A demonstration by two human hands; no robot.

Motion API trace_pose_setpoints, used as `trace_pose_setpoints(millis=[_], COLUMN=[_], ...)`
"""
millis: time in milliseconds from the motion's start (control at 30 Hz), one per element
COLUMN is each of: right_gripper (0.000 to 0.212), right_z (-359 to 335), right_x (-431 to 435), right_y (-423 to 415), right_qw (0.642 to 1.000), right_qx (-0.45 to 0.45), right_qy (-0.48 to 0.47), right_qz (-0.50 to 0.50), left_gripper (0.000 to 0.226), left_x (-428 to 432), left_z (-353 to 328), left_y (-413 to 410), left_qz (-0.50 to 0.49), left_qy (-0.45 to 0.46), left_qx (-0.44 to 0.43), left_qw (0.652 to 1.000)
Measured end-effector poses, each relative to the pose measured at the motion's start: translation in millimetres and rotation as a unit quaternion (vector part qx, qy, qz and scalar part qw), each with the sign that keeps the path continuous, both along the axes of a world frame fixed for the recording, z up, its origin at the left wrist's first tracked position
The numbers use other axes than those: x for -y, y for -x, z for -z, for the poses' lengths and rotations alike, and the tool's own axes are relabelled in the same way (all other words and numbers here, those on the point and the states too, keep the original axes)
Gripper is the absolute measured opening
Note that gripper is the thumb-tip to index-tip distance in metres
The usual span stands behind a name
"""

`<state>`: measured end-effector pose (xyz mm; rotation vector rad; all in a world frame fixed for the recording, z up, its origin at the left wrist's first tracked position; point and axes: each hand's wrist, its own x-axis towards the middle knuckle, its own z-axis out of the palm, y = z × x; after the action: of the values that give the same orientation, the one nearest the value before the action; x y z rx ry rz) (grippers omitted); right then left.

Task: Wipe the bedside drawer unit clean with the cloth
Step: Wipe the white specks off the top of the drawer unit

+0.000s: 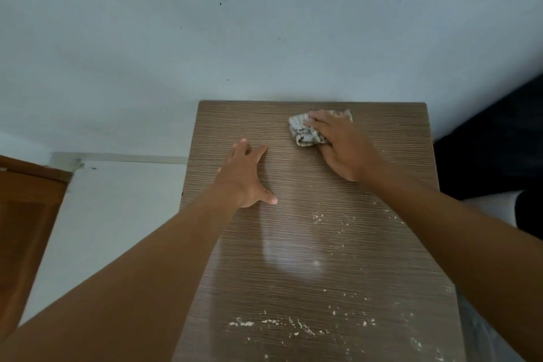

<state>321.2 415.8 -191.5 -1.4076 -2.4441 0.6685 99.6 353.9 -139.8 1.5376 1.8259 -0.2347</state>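
Note:
The bedside drawer unit point(367, 185) shows its brown wood-grain top, seen from above, with its back edge against the wall. A crumpled pale checked cloth point(301, 131) lies near the top's far right corner. My right hand point(342, 148) presses flat on the cloth and covers its right part. My left hand point(245, 178) rests flat on the bare top to the left, fingers spread, holding nothing. White crumbs and dust point(273, 323) are scattered over the near part of the top, with more specks point(318, 217) at mid right.
A pale blue-grey wall point(264, 23) rises right behind the unit. A brown wooden door or panel point(26, 214) stands at the left edge. Dark fabric point(496, 141) and a white surface point(490, 209) lie close against the unit's right side.

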Motion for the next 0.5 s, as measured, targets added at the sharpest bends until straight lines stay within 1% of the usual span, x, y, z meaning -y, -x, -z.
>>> trace_pose_setpoints(millis=[233, 367, 500], right_gripper=[0.054, 0.052, 0.055], right_z=[-2, -3, -9], right_x=[113, 195, 254], right_y=[0, 5, 10], right_qw=[0.996, 0.994, 0.989], right_qx=[-0.033, -0.039, -0.072], right_qy=[0.062, 0.084, 0.108], right_qz=[-0.05, -0.05, -0.07], left_gripper=[0.116, 0.115, 0.116], left_x=[-2, -3, -2], left_z=[2, 1, 1], left_y=[2, 1, 1], left_qz=[0.001, 0.004, 0.004], left_qy=[-0.006, -0.001, 0.003], left_qx=[0.003, 0.0, 0.009], left_qw=[1.0, 1.0, 1.0])
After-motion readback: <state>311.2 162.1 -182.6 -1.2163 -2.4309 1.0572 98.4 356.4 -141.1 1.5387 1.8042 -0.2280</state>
